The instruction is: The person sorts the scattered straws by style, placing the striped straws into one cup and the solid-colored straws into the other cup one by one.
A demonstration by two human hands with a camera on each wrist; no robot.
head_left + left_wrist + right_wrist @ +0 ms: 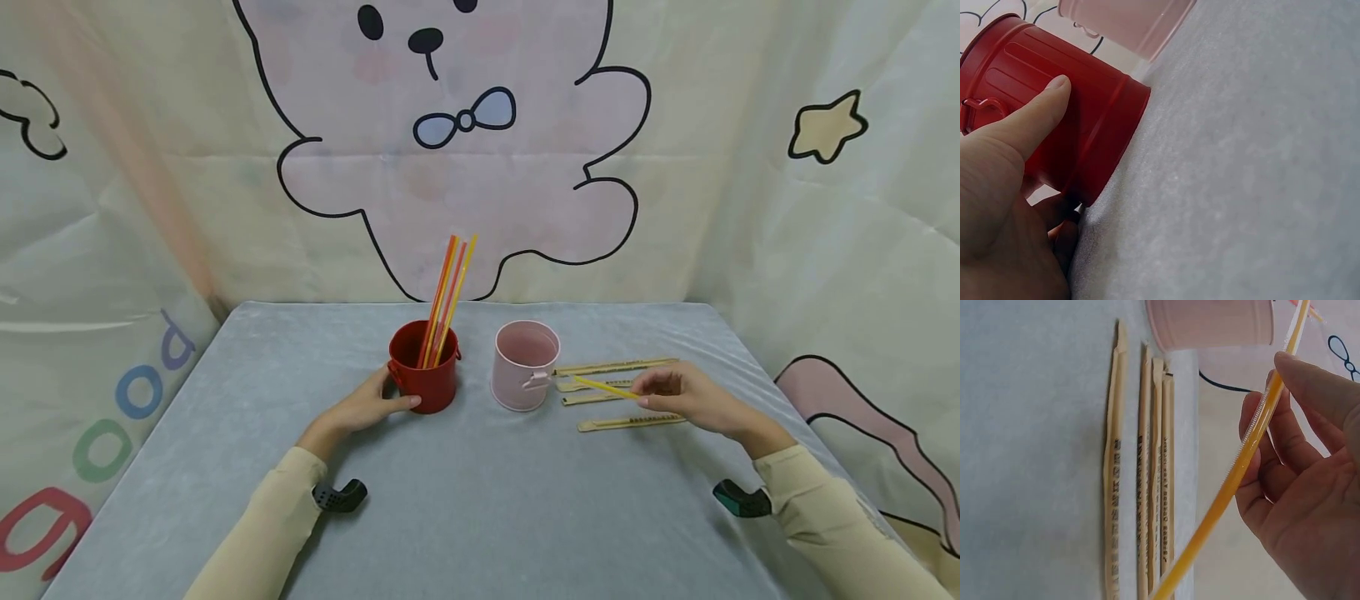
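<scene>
My left hand [366,406] grips the red bucket [429,390], its thumb lying along the side in the left wrist view. Several orange, red and yellow straws [450,292] stand in that bucket, leaning right. Between thumb and fingers, my right hand [693,398] pinches a yellow straw [1229,481]; a clear wrapper with a crimped edge shows around it. The straw is held tilted above the table, its far end near the pink bucket [517,383]. Below it lie several slim tan paper-wrapped sticks [1113,487] with dark print.
The pink bucket stands upright just right of the red one, a small handle on its side. A grey-blue cloth [480,500] covers the table. Printed curtains [525,192] hang behind and at both sides. A dark wrist device [341,496] sits at each sleeve.
</scene>
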